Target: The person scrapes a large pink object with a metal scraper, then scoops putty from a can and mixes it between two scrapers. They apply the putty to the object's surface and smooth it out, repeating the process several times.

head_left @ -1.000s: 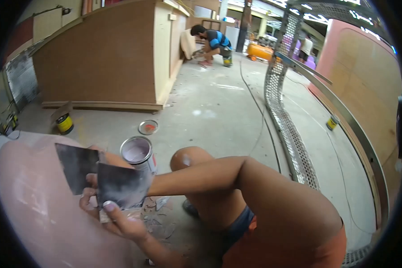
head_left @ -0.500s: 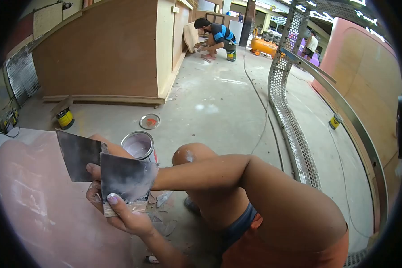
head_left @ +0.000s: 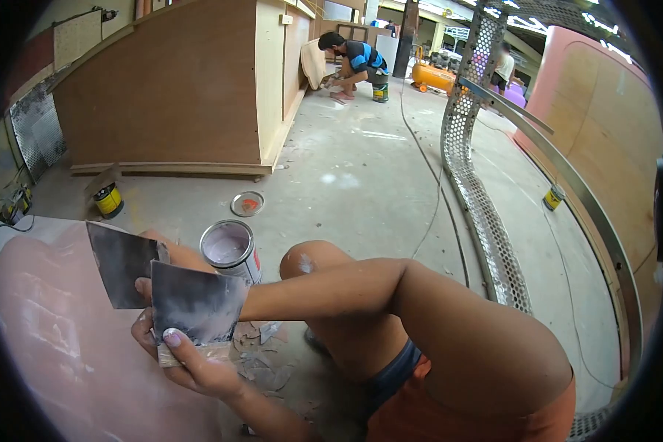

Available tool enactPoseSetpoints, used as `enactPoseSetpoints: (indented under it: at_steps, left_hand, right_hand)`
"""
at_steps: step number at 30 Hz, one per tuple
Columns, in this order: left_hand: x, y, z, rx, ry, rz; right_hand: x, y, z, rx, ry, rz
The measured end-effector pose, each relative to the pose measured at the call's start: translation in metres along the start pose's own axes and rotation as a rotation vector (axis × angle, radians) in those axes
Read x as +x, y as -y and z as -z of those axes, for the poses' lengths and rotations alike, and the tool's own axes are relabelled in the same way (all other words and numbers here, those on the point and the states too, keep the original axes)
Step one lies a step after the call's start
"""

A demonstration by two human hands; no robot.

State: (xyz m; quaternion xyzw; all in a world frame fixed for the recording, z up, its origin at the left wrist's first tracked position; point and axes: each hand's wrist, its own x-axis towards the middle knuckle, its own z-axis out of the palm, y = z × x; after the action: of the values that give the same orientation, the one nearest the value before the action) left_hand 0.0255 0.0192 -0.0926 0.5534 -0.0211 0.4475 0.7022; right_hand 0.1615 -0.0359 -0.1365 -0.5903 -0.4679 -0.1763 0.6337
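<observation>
An open can (head_left: pixel 247 269) of pale lilac paste stands on the floor (head_left: pixel 346 214) just right of and beyond the scrapers, its lid (head_left: pixel 247 204) lying farther off. Grey flakes (head_left: pixel 265 372) litter the floor on the near side. A large pink rounded form (head_left: pixel 51 317) fills the near left, with a yellow-banded can (head_left: pixel 109 200) beyond it and a wooden cabinet (head_left: pixel 162 103) behind. To the right a perforated metal strip (head_left: pixel 460 177) curves from near to far; in the far middle a crouching person (head_left: pixel 361 62) works beside a leaning board (head_left: pixel 313 65).

The near scraper (head_left: pixel 199 306) hides most of the right hand (head_left: pixel 144 287) and part of the far scraper (head_left: pixel 125 265), whose grip cannot be made out. Dark lens edges cut off the corners.

The left hand (head_left: pixel 208 374) is clamped on the near scraper's pale grip, thumb on the face. That blade's long axis runs near to far, flaring away from the grip. The right hand grips the far scraper, its thumb against the blade, which points far and leftward, broad face toward the viewer.
</observation>
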Motion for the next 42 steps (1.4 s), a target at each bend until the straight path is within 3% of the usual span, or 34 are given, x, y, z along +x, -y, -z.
enactPoseSetpoints:
  at_steps: [3,7,9,13,16,18,22,25,31,33,35,42]
  left_hand:
    - [0.002,-0.015,-0.011,-0.068,-0.015,-0.118]
    - [-0.001,-0.019,-0.015,-0.067,-0.081,-0.111]
    - [-0.003,-0.022,-0.016,-0.088,-0.085,-0.007]
    - [-0.003,-0.02,-0.017,-0.065,-0.069,-0.011]
    - [-0.009,-0.016,-0.018,-0.104,-0.188,0.089]
    - [-0.017,-0.021,-0.026,0.026,-0.326,0.208]
    - [-0.008,-0.027,-0.024,0.064,-0.303,0.35]
    - [-0.006,-0.022,-0.018,0.028,-0.202,0.331]
    - [-0.003,-0.033,-0.038,-0.002,-0.278,0.463]
    - [-0.006,-0.025,-0.034,0.022,-0.197,0.403]
    - [-0.007,-0.022,-0.034,0.045,-0.119,0.338]
    - [-0.01,-0.022,-0.031,-0.001,-0.197,0.323]
  right_hand:
    - [0.007,-0.005,-0.002,0.077,-0.013,-0.01]
    - [0.005,-0.007,-0.007,0.174,-0.042,-0.017]
    - [0.01,-0.01,-0.011,0.223,-0.052,-0.018]
    - [0.02,-0.014,-0.018,0.321,-0.065,-0.026]
    - [0.035,-0.021,-0.018,0.407,-0.071,-0.034]
    - [0.04,-0.027,-0.008,0.47,-0.079,-0.045]
    - [0.037,-0.032,-0.025,0.586,-0.077,-0.073]
    - [0.038,-0.03,-0.022,0.671,-0.08,-0.096]
    - [0.035,-0.033,-0.035,0.829,-0.125,-0.132]
    - [0.034,-0.028,-0.031,0.875,-0.149,-0.136]
    - [0.035,-0.024,-0.026,0.781,-0.194,-0.093]
    - [0.075,0.018,-0.015,0.139,-0.414,0.18]
